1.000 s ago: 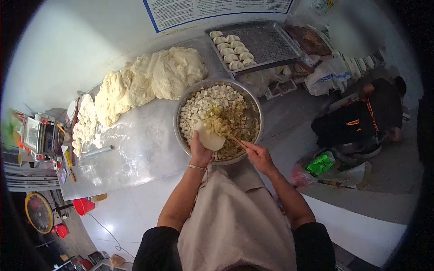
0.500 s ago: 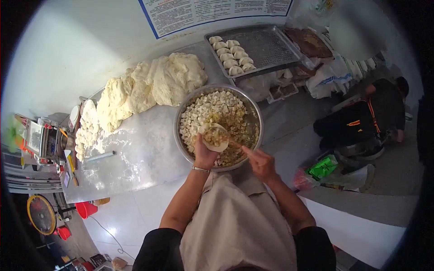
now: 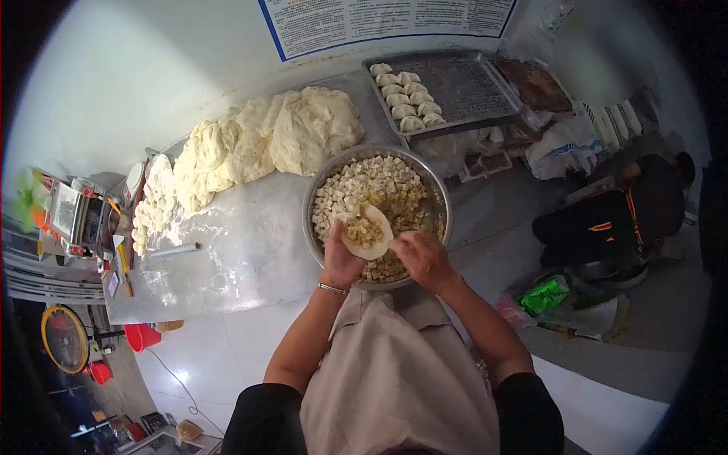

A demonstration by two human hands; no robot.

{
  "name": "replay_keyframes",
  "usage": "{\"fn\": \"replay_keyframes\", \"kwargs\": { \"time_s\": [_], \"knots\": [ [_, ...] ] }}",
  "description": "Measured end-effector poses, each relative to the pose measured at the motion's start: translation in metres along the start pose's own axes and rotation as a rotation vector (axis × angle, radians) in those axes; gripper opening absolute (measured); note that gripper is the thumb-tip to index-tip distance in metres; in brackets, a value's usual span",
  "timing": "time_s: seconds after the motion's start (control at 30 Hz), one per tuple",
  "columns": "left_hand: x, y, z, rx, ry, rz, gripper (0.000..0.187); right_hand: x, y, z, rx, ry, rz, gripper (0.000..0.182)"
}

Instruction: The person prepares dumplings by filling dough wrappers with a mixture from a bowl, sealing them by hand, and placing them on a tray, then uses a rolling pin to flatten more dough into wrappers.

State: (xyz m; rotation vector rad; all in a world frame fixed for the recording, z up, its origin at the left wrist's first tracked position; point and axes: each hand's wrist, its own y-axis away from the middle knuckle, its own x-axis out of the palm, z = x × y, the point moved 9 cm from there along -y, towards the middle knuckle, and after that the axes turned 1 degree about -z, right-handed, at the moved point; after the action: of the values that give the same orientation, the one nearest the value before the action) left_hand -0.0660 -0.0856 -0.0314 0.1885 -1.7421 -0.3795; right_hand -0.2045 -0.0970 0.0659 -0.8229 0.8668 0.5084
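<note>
My left hand (image 3: 343, 259) cups a round dough wrapper (image 3: 385, 225) over the bowl. A heap of chopped filling (image 3: 364, 233) sits in the wrapper's middle. At the wrapper's right edge, my right hand (image 3: 425, 262) has its fingers curled, with the fingertips pinching the rim. No spatula shows in that hand from this angle. Beneath both hands is a large steel bowl (image 3: 449, 216). Pale diced cubes (image 3: 364, 180) fill its left and upper part, and a yellowish chopped mix (image 3: 406, 201) lies to the right.
A big dough mass (image 3: 315, 133) lies on the metal table (image 3: 227, 265), with small dough pieces (image 3: 158, 197) and a rolling pin (image 3: 174, 250) to the left. Behind the bowl, a perforated tray (image 3: 470, 91) holds several folded dumplings (image 3: 409, 89). Another person (image 3: 652, 197) is at the right.
The wooden spatula in my right hand is no longer visible. My right fingers have come to the wrapper's edge. The wrapper now shows more open, and the view has shifted slightly.
</note>
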Motion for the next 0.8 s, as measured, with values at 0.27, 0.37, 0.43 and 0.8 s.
{"fn": "replay_keyframes", "kwargs": {
  "time_s": [0.27, 0.37, 0.43, 0.8],
  "knots": [
    [-0.010, -0.011, 0.002, 0.051, -0.223, -0.004, 0.053, -0.031, -0.052, 0.023, -0.080, -0.176, -0.012, 0.011],
    [0.010, 0.006, 0.005, -0.018, -0.399, -0.177, 0.053, -0.006, -0.048, -0.003, 0.089, -0.515, 0.071, 0.007],
    [0.015, 0.012, 0.007, -0.049, -0.443, -0.190, 0.052, 0.006, -0.045, -0.013, 0.195, -0.767, 0.109, 0.012],
    [0.080, 0.039, -0.008, 0.297, -0.908, 0.157, 0.069, -0.063, -0.055, 0.010, 0.202, -0.767, -0.157, 0.041]
  ]
}}
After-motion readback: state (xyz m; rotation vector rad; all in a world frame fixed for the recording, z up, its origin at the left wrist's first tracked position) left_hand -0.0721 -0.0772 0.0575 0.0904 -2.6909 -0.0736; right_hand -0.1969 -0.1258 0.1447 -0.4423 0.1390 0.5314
